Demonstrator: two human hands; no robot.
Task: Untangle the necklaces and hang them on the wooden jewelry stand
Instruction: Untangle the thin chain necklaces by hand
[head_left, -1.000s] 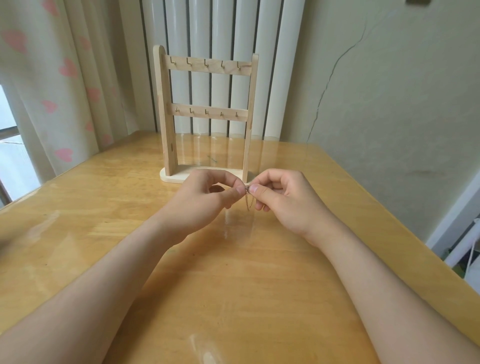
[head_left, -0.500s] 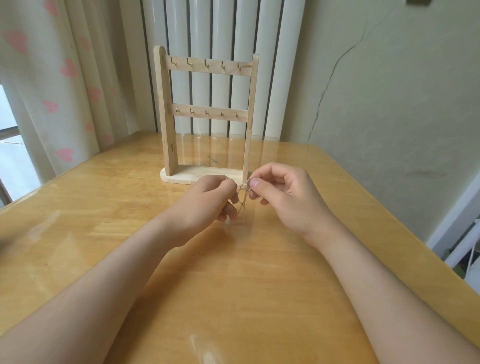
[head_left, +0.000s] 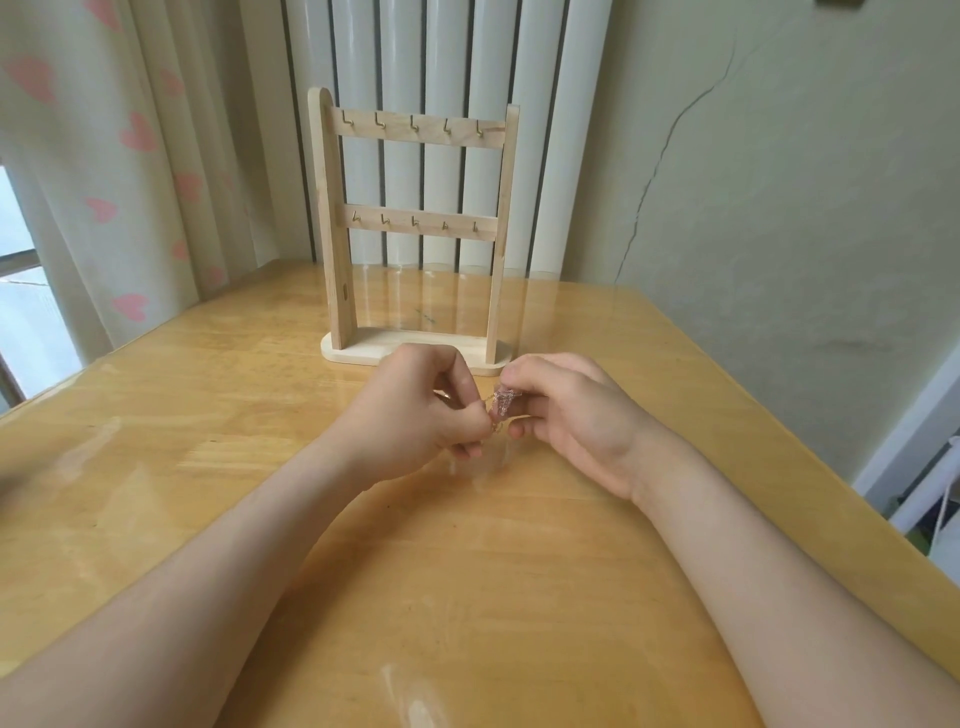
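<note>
A small bunch of thin tangled necklaces (head_left: 502, 404) is held between my two hands just above the table. My left hand (head_left: 415, 415) pinches one end of the fine chain with curled fingers. My right hand (head_left: 566, 410) pinches the bunched chain wrapped over a fingertip. Directly behind the hands stands the wooden jewelry stand (head_left: 415, 228), with two crossbars carrying several small gold hooks, all bare. Most of the chain is hidden inside the fingers.
The glossy wooden table (head_left: 467, 571) runs to a right edge near a white door frame (head_left: 909, 441). Behind the stand are a white radiator (head_left: 447, 62), a cracked wall and a curtain (head_left: 104, 156) with pink hearts at the left.
Both hands have shifted slightly; the left hand has dropped a little and the right hand has drawn the chain up over its fingertip, so the bunch shows more between them.
</note>
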